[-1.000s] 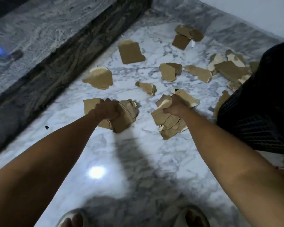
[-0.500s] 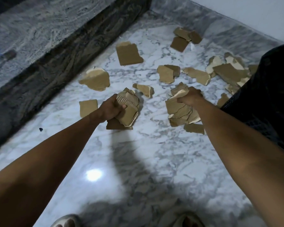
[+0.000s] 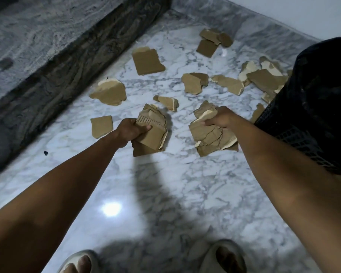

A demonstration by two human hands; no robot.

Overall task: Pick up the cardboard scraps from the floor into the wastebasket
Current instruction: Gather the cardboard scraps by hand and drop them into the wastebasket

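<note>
My left hand (image 3: pixel 131 131) grips a bundle of brown cardboard scraps (image 3: pixel 154 133) above the marble floor. My right hand (image 3: pixel 220 118) grips a second bundle of torn scraps (image 3: pixel 211 136), which hangs below the fist. The black mesh wastebasket (image 3: pixel 313 119) stands at the right, just beside my right forearm. Several loose cardboard scraps lie on the floor beyond my hands, among them a small square piece (image 3: pixel 101 126), a rounded piece (image 3: pixel 109 93), a rectangular piece (image 3: pixel 147 61) and a heap (image 3: pixel 264 77) against the basket.
A dark stone step (image 3: pixel 67 62) runs diagonally along the left, with a grey ledge above it. A white wall closes the far right corner. My two slippered feet (image 3: pixel 222 255) stand at the bottom edge. A small dark speck (image 3: pixel 45 153) lies near the step.
Both hands have lifted their bundles off the floor. A small square scrap stays on the floor left of my left hand. One scrap fell from the right bundle.
</note>
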